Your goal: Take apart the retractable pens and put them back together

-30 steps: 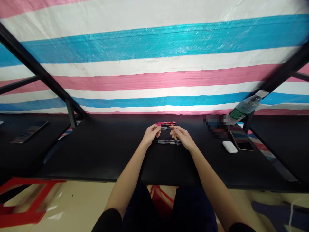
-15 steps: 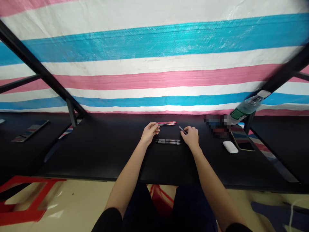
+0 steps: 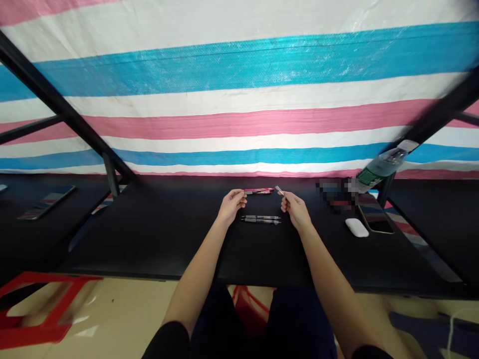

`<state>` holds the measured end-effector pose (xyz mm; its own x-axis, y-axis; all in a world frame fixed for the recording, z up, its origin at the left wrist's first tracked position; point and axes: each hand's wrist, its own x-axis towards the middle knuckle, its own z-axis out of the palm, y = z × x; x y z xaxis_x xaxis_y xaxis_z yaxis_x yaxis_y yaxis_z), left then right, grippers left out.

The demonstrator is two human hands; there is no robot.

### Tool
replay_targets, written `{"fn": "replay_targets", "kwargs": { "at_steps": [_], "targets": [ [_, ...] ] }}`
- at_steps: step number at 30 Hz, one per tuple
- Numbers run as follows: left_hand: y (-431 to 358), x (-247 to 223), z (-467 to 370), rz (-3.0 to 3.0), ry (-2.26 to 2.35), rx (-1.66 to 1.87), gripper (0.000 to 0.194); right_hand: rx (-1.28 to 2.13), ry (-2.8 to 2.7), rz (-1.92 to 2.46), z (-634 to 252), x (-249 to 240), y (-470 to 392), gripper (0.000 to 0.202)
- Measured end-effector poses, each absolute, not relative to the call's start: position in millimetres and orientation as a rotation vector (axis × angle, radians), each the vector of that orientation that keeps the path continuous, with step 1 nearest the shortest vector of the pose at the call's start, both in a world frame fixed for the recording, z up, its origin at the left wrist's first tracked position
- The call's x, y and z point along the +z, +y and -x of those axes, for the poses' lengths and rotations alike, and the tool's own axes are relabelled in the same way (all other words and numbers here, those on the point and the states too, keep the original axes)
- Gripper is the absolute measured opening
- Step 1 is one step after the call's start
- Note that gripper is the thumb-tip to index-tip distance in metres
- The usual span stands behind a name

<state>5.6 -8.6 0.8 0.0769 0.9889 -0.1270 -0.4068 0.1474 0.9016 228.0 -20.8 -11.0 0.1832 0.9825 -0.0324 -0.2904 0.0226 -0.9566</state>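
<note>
"What did you have on the head view?"

"I had the left hand [image 3: 233, 204] and the right hand [image 3: 297, 210] over the black table [image 3: 149, 229], a gap between them. The left was closed to a pinch, on what looked to me like a slim pen [image 3: 249, 193], running rightward from its fingertips."

"And the right?"

"Pinched too, around a short grey piece [image 3: 279, 190] whose free end poked out, tilted away from the body and leftward. Too small for me to name."

"Which relation did you watch?"

"The one between those two. The slim pen lay left to right, and the grey piece stood just past its right end, at a slant to it, so the two long axes did not line up. I judged the right hand nearer that end."

"Anything crowding them?"

"Pink pens [image 3: 261, 189] lay along the slim pen, overlapping it in my view; I couldn't tell whether they touched. Closer to the body, a pair of grey pens [image 3: 261, 218] lay side by side, left to right, below the gap. I saw neither hand holding those."
</note>
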Motion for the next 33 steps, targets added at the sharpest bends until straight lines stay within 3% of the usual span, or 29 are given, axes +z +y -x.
{"fn": "replay_targets", "kwargs": {
  "at_steps": [7, 33],
  "targets": [
    [-8, 2, -5, -0.758, 0.937, 1.296, 0.033, 1.307, -0.658, 0.850, -234, -13, -17, 0.026],
    [-12, 4, -8, -0.943, 1.004, 1.261, 0.033, 1.364, -0.857, 0.891, -220, -7, -24, 0.030]
  ]
}}
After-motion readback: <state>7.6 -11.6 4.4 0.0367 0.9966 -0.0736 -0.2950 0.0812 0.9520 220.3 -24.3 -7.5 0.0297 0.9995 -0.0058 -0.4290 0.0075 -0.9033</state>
